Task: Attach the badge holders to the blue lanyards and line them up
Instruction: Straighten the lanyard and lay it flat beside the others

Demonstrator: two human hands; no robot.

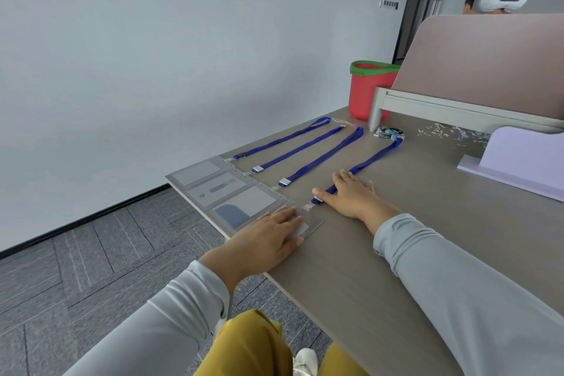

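Grey carpet lies left of the brown table, whose edge carries four badge holders in a row, blue lanyards stretching away. Left hand lies flat on the nearest holder; right hand, flat, covers its lanyard.

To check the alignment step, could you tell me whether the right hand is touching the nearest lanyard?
Touching: the head view shows the right hand lying flat on the nearest lanyard, the strap running under it.
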